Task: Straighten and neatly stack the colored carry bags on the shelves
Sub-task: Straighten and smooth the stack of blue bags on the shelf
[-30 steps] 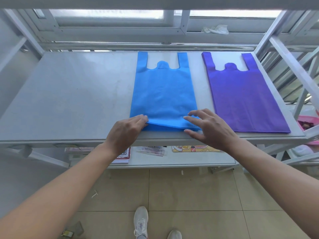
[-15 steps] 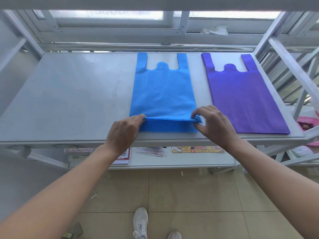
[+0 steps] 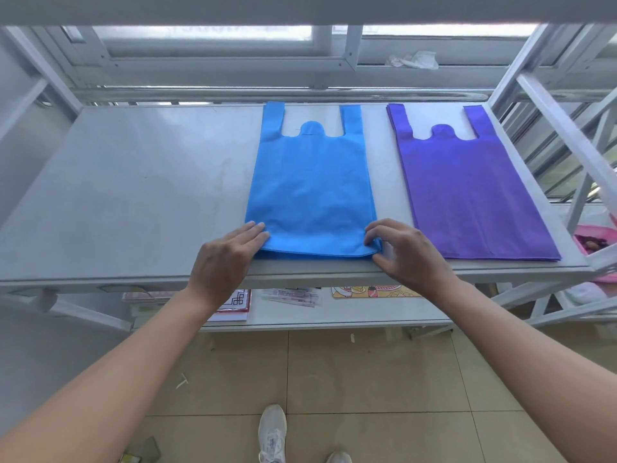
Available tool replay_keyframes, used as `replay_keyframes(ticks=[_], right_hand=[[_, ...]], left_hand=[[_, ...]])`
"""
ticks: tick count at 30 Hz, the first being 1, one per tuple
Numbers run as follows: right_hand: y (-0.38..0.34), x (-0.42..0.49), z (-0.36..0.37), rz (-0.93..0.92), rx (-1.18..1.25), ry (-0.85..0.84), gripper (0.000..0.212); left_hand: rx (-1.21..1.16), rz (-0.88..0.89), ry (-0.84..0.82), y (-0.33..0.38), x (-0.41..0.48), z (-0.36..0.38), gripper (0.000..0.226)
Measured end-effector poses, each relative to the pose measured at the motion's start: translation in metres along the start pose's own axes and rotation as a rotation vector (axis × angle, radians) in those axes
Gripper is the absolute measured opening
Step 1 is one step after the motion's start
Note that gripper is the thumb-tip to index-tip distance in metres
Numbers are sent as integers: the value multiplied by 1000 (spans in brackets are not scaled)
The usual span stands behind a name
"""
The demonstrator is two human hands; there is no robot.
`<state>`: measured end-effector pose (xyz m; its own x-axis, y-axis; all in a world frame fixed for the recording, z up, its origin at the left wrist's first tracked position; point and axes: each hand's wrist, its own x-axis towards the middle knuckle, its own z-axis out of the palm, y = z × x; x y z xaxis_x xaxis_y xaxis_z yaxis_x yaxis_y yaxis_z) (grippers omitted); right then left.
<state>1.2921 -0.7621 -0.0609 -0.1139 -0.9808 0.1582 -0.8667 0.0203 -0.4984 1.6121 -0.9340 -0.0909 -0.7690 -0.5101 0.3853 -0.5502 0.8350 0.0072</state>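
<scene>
The left hand (image 3: 230, 259), fingers straight, presses the near-left corner of the blue non-woven vest-handled carry bag (image 3: 310, 195) flat on the grey metal shelf (image 3: 133, 195), the right hand (image 3: 407, 252) pinches its near-right corner, and a purple non-woven carry bag (image 3: 467, 195) lies just right of that pinch.

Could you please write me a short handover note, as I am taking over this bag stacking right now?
Left hand: flat, fingers resting on the near left corner of the blue bags.
Right hand: pinches the near right corner of the same pile.
Both piles lie flat on the shelf, handles pointing away from you; the purple bags are to the right, apart from the blue.
Done: the purple pile looks squared up.
Left: the blue pile's near edge looks slightly uneven; even it out, then let go.
</scene>
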Motion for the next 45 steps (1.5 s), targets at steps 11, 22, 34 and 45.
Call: replay_keyframes(ticks=[11,22,34,45], right_hand=[[7,5,-10,-131,-188,-164,27],[-10,20,-16,-141,-447,-273,40],[-35,27,-8,-29,-507,-246,48],[-19,21,-29,24,-202,-183,32]], left_hand=[[-20,20,-228,5,31,-28,42],[255,118,-597,46,84,-46,39],[379,76,-622,85,98,-31,29],[107,-58,-290,38,71,-25,42]])
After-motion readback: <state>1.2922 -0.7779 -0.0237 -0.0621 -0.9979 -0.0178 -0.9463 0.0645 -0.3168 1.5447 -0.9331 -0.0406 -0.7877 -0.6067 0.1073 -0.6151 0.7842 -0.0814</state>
